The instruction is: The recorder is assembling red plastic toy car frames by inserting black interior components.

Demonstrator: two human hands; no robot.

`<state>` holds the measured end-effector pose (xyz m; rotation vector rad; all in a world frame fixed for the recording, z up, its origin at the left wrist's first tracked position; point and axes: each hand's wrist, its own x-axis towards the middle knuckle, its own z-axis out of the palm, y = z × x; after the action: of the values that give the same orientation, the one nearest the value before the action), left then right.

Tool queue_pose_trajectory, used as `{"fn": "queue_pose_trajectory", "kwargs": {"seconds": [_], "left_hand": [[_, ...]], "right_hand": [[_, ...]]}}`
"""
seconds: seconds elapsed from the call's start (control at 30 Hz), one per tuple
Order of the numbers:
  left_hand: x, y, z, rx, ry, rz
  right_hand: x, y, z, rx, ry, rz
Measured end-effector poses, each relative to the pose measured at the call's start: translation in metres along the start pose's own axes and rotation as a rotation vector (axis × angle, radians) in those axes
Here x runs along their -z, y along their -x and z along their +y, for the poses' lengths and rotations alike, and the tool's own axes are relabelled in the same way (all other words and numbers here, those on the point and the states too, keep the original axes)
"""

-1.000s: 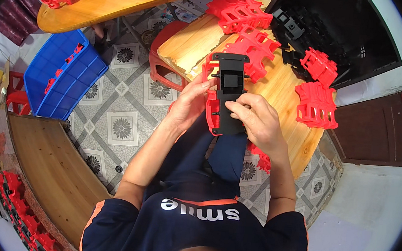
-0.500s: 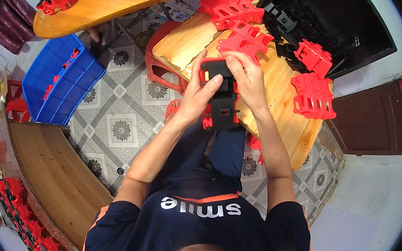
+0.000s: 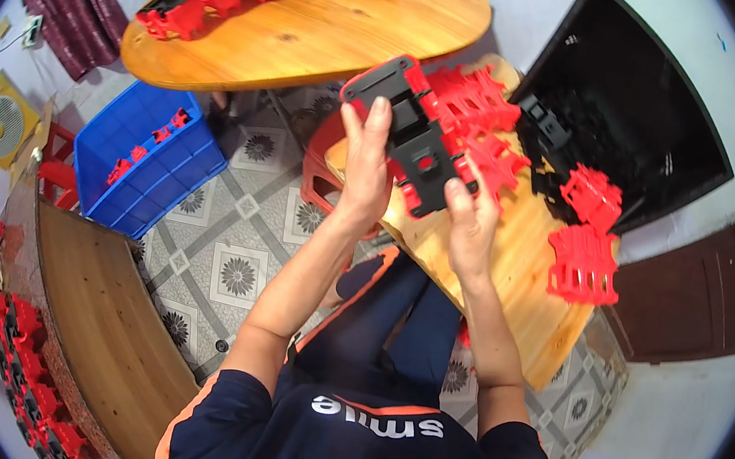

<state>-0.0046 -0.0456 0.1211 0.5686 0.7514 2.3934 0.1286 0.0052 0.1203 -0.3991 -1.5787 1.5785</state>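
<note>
One black-and-red part (image 3: 406,131) is held above the wooden bench (image 3: 520,272), gripped by two hands: the left hand (image 3: 366,171) closed on its left edge, the right hand (image 3: 469,218) closed on its lower end. Loose red parts (image 3: 585,243) lie in two clusters on the bench. One blue crate (image 3: 147,157) stands on the tiled floor; one oval table (image 3: 317,31) carries more parts.

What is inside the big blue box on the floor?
The blue crate holds a few small red plastic parts lying along its middle, with bare blue floor around them. Anything tucked behind its near wall is hidden from view.
</note>
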Motion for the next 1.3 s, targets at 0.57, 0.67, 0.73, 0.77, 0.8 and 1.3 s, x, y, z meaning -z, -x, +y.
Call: {"fn": "queue_pose_trajectory", "kwargs": {"seconds": [0.57,0.67,0.73,0.77,0.8,1.3], "left_hand": [[0.072,-0.345,0.039,-1.271,-1.606,-0.221],[0.072,-0.359,0.05,-0.946,-1.631,-0.087],[0.006,-0.31,0.023,-0.74,-1.828,0.212],[-0.012,-0.289,0.024,-0.773,-1.906,0.316],[-0.014,-0.28,0.025,-1.039,-1.96,0.285],[-0.005,-0.038,-0.114,-0.372,-1.378,-0.942]], "right_hand": [[0.097,-0.074,0.001,0.186,0.115,0.431],[0.145,-0.038,0.013,0.074,0.231,0.626],[0.18,-0.016,0.035,-0.009,0.566,0.557],[0.176,-0.009,0.04,-0.068,0.635,0.521],[0.16,-0.006,0.046,-0.12,0.691,0.474],[0.16,0.055,0.025,-0.115,0.532,0.504]]}}
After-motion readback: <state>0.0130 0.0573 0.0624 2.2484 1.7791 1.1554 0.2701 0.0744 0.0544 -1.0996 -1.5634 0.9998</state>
